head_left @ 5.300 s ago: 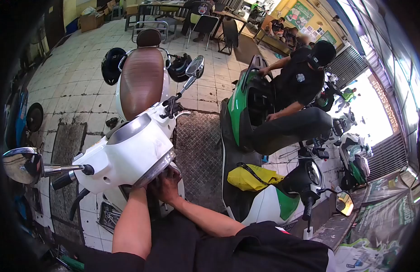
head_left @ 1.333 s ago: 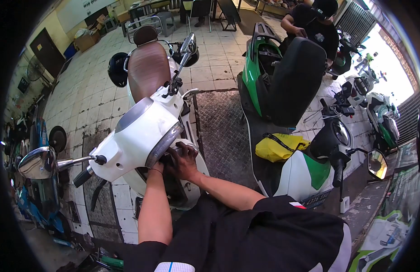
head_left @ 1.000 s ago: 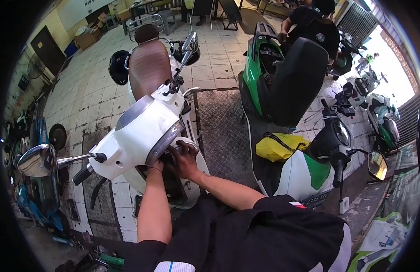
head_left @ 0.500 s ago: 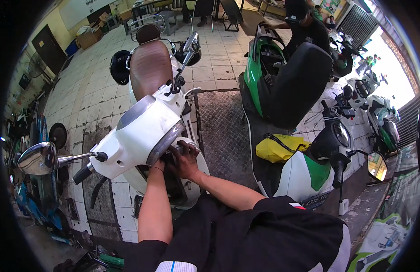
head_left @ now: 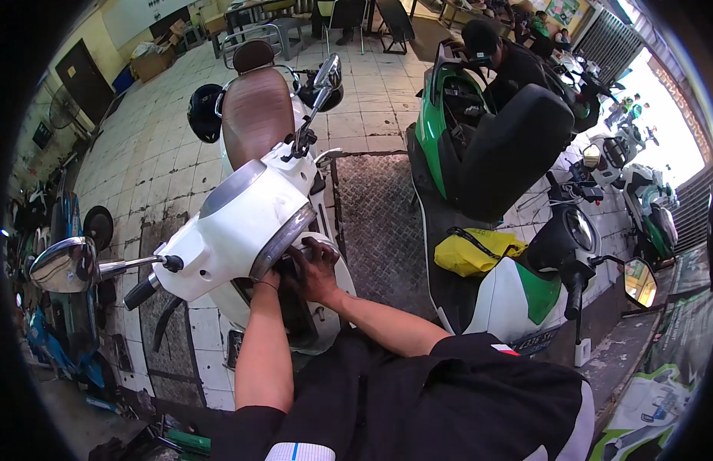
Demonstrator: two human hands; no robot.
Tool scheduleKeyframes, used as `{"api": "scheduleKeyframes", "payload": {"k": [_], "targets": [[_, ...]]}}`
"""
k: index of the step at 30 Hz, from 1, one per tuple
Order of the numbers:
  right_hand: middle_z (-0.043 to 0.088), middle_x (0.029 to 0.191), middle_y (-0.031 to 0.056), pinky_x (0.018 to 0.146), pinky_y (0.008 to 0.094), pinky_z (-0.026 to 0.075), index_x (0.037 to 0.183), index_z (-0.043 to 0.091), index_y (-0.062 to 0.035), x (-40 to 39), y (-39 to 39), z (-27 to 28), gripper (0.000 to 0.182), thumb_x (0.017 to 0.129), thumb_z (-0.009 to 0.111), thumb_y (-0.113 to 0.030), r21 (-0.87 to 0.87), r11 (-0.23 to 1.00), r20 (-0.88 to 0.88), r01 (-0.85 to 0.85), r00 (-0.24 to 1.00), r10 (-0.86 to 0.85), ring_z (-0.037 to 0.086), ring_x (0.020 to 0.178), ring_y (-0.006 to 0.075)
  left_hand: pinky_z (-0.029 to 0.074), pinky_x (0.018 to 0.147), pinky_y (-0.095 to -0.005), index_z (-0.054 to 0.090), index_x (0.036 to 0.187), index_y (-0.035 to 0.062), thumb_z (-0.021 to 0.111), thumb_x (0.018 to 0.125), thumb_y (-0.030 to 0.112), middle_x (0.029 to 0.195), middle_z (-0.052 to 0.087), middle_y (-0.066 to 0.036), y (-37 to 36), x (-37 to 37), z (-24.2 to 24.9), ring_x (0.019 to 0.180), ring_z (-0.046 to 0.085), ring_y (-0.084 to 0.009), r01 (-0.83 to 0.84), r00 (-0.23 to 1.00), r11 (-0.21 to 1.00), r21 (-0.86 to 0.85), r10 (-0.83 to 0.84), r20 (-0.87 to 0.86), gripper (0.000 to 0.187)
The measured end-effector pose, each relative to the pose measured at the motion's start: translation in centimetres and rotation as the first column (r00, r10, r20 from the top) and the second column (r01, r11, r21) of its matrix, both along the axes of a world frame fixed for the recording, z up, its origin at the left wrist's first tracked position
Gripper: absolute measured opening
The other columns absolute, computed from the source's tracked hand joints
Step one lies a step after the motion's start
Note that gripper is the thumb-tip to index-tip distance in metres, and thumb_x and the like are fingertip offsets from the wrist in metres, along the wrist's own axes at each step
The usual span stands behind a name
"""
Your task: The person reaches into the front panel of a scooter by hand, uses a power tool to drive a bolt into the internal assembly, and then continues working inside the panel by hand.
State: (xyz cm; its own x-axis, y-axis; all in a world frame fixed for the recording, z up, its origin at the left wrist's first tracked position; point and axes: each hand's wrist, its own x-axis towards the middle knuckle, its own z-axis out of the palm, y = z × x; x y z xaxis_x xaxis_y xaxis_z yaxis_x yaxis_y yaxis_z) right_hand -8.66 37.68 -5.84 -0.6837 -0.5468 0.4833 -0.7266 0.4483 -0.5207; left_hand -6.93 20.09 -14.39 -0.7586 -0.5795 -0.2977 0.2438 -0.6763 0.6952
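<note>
A white scooter (head_left: 218, 230) stands right before me, its front turned my way. The front panel below its headlight (head_left: 283, 242) shows a dark opening (head_left: 295, 319). Into this opening, under the headlight, reaches my left hand (head_left: 269, 278); only the wrist and the back edge show, and its fingers are hidden. Beside it, at the upper right edge of the opening, my right hand (head_left: 318, 273) has bent fingers, some pointing down into the dark gap. Whatever lies between those fingertips is too dark to make out.
To the right stands a green and white scooter (head_left: 518, 300) with its black seat (head_left: 518, 154) raised and a yellow bag (head_left: 475, 251) on its floorboard. A co-worker in a black cap (head_left: 481, 42) leans over it. A mirror (head_left: 64, 265) juts out at left.
The co-worker's head has moved lower and a little left over the green scooter. Its raised seat has shifted slightly right. My hands stay in nearly the same place.
</note>
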Motion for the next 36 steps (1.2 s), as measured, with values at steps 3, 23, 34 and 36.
{"api": "scheduleKeyframes", "payload": {"k": [3,23,34,36], "targets": [[0.034,0.123,0.0143,0.089,0.0464,0.022,0.124,0.049,-0.024,0.04,0.02,0.15,0.065,0.064,0.072,-0.037,0.01,1.0,0.015,0.006,1.0,-0.006,0.029,0.111,0.0336,0.034,0.103,-0.0357,0.035,0.136,0.008,0.043,0.093,0.018,0.138,0.038,-0.008,0.07,0.02,-0.06,0.125,0.037,-0.0235,-0.001,1.0,1.0,-0.001,0.001,-0.004,0.044],[0.032,0.127,0.0139,0.089,0.0479,0.024,0.128,0.046,-0.0273,0.08,0.1,0.05,0.067,0.067,0.069,-0.042,0.05,0.999,0.023,0.01,1.0,-0.011,0.028,0.113,0.0346,0.032,0.104,-0.0354,0.033,0.137,0.0079,0.042,0.094,0.017,0.14,0.035,-0.008,-0.27,0.02,-0.21,0.127,0.035,-0.0235,0.007,1.0,1.0,-0.015,-0.007,-0.001,0.046],[0.035,0.122,0.0131,0.088,0.0456,0.023,0.123,0.05,-0.0241,0.15,-0.06,-0.06,0.063,0.066,0.07,-0.04,0.008,1.0,-0.022,0.026,0.999,-0.026,0.029,0.109,0.0331,0.031,0.105,-0.0352,0.032,0.138,0.0079,0.042,0.094,0.017,0.141,0.034,-0.008,-0.16,0.0,-0.35,0.128,0.033,-0.0235,0.022,1.0,0.999,-0.028,-0.022,-0.002,0.046],[0.035,0.123,0.0134,0.089,0.0457,0.023,0.123,0.05,-0.0238,0.06,0.0,0.01,0.063,0.066,0.069,-0.041,0.027,0.999,-0.03,0.037,0.999,-0.036,0.03,0.109,0.0333,0.031,0.105,-0.0352,0.032,0.138,0.0079,0.042,0.094,0.017,0.141,0.034,-0.008,-0.29,-0.08,-0.34,0.128,0.033,-0.0235,0.029,1.0,0.999,-0.034,-0.029,-0.004,0.046]]}}
